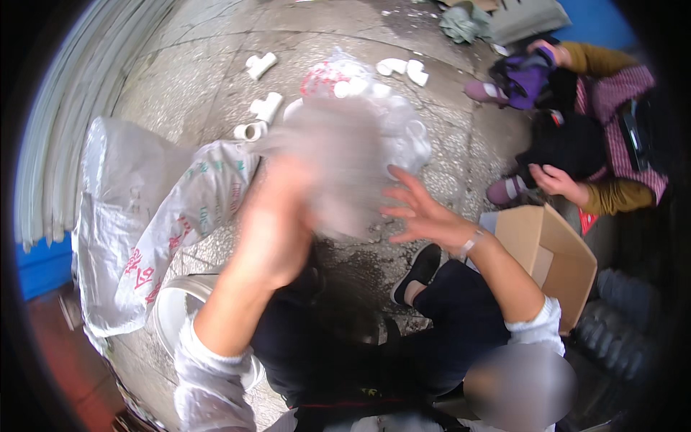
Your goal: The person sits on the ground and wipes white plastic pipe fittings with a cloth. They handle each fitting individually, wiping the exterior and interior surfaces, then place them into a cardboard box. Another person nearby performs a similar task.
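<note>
My left hand is motion-blurred and is on a blurred, greyish, translucent thing, perhaps a plastic bag; its fingers are hidden in the blur. To the right of that thing, my right hand has its fingers spread, with nothing in them. Beyond both hands lies a clear plastic bag of white fittings on the floor. White plastic pipe tees lie to its left, near a short round fitting. White curved pipe fittings are at its far right.
A large printed woven sack lies at the left, over a white bucket. Long grey pipes stand along the left edge. An open cardboard box is at my right. Another person sits at the upper right, one hand near a black cloth.
</note>
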The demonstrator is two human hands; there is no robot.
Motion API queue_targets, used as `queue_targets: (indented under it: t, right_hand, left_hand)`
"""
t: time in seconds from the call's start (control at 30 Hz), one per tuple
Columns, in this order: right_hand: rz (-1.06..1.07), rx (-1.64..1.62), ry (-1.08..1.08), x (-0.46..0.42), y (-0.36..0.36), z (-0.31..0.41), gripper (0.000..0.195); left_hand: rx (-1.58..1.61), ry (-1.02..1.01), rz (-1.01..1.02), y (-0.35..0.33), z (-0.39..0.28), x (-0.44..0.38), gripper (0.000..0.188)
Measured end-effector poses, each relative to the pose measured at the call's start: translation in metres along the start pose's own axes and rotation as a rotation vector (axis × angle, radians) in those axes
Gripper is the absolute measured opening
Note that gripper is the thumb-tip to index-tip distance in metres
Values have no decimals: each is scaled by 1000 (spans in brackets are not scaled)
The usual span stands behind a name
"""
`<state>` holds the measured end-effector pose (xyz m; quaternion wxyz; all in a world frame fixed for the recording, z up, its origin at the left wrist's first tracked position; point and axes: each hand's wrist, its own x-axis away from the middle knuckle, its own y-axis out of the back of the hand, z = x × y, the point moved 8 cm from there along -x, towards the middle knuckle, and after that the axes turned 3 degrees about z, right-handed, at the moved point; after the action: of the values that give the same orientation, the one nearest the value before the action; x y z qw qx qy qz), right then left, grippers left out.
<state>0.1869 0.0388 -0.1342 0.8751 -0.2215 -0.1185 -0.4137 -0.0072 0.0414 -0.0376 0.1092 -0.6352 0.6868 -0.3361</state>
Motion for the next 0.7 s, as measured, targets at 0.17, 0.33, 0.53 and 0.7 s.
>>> queue_targets:
  t: [0.17,0.33,0.53,0.7]
  right_hand:
    - [-427,-281,40,27,4,26,55]
    - [-763,-588,270,83,39,25,45]
    - [-675,-539,402,92,60,34,43]
    - [-866,-516,262,100,57,13,48]
  left_hand:
    - [-574,346,946,-9,76,-30,34]
    - [-806,241,-248,234,148,-150,28]
    - [-1253,189,-938,434,155,-159,37]
    - [-406,391,-829,415,202,-179,27]
